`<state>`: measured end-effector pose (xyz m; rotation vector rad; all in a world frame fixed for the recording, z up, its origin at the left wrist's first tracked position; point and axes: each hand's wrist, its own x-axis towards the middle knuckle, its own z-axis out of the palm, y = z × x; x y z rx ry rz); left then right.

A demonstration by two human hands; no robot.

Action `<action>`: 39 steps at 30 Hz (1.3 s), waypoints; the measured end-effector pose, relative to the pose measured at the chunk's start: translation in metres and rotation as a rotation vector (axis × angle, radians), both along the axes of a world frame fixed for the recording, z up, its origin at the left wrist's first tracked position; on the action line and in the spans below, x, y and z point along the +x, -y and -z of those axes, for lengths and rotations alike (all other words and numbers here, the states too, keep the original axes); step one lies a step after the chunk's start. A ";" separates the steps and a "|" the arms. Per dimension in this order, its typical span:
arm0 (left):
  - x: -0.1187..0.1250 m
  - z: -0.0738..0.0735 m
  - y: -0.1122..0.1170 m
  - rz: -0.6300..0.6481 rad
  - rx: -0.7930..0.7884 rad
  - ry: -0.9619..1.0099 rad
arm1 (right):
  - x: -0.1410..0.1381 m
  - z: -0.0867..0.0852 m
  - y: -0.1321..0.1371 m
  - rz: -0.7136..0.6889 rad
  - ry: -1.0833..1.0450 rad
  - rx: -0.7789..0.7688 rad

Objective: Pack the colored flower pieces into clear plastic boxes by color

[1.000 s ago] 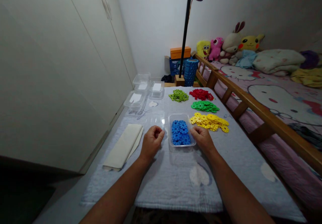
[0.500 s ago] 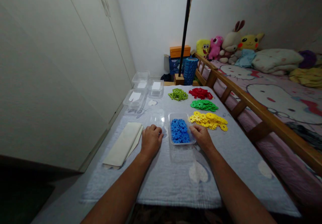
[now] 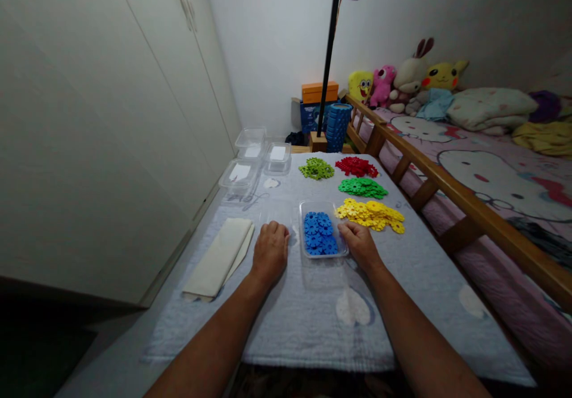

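Observation:
A clear plastic box (image 3: 323,257) stands on the cloth with several blue flower-shaped plastic discs (image 3: 319,234) in it. My right hand (image 3: 360,244) is closed on the box's right rim, thumb and fingers pinching the edge. To the left of the box, a clear plastic lid (image 3: 273,210), faint against the cloth, lies nearly flat. My left hand (image 3: 270,246) has its fingers curled over the lid's near edge; the fingertips are partly hidden. Just beyond my right hand is a pile of yellow discs (image 3: 372,214).
Piles of green discs (image 3: 361,187), red discs (image 3: 356,165) and lime discs (image 3: 316,168) lie farther back. Clear boxes with white labels (image 3: 241,174) stand at the back left. A folded cream cloth (image 3: 218,258) lies left. The wooden bed rail (image 3: 429,189) borders the right side.
The lid by my left hand has tipped down flatter, and its bright reflection is gone. My left hand has turned slightly with it. My right hand and the box look the same.

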<state>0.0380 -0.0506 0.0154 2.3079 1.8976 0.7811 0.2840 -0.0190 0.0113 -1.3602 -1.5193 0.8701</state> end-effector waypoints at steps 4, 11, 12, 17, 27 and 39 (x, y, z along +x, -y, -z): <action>0.000 -0.009 0.006 0.071 0.122 0.221 | 0.000 0.000 0.001 0.006 0.033 0.011; -0.001 -0.022 0.015 0.033 0.192 0.638 | -0.001 -0.003 0.003 0.083 0.037 0.095; -0.001 -0.025 0.015 0.016 0.187 0.726 | -0.001 -0.003 0.003 0.100 0.023 0.101; -0.006 -0.048 0.017 -0.075 0.133 1.199 | 0.000 -0.004 0.003 0.174 -0.009 0.125; 0.001 -0.067 0.012 -0.104 -0.110 1.792 | -0.010 -0.017 0.015 0.120 0.044 0.331; 0.039 -0.040 0.037 0.018 -0.560 1.570 | -0.008 -0.011 0.010 0.149 -0.021 0.248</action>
